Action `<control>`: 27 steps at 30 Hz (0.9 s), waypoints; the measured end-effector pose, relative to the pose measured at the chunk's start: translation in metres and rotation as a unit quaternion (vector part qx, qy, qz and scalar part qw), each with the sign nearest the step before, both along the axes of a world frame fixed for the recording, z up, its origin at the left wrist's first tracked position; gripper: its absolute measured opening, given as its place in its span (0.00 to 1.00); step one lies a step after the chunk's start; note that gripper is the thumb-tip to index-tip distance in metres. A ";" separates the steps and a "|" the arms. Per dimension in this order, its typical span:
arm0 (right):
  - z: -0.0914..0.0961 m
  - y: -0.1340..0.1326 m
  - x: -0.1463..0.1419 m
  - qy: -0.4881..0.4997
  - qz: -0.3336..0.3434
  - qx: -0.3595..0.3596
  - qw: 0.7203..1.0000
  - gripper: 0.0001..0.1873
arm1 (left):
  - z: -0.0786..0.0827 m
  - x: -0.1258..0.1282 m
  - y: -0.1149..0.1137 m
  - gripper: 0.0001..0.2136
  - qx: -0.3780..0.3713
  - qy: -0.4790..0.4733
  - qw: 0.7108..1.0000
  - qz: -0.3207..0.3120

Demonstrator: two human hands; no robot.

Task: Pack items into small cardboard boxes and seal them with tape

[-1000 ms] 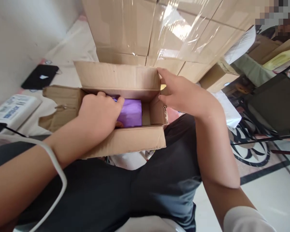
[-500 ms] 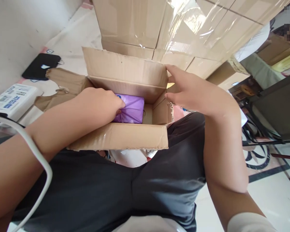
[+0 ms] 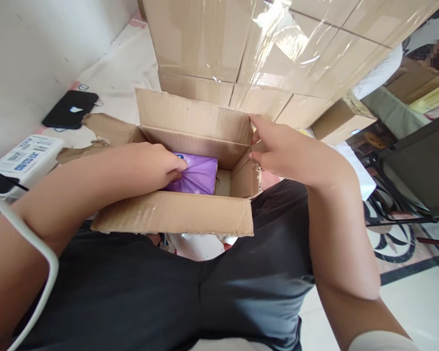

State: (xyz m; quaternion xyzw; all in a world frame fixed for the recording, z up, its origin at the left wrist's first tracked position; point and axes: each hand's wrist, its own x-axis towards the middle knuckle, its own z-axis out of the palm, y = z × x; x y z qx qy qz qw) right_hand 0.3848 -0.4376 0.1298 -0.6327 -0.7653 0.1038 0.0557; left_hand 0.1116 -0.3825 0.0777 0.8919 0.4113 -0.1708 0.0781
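Currently, the purple plastic-wrapped package is pinched by the closed left hand, inside the open brown cardboard box between both hands. The right hand is half-curled against the box's right flap; whether the flap is gripped cannot be told.

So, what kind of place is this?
Probably a storeroom or packing area: stacked cartons wrapped in plastic film, and an open cardboard box holding a purple packet.
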 end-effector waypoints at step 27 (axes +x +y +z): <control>-0.006 0.003 -0.001 -0.005 -0.015 0.009 1.000 0.30 | 0.010 -0.004 0.010 0.17 -0.005 -0.024 1.000 0.009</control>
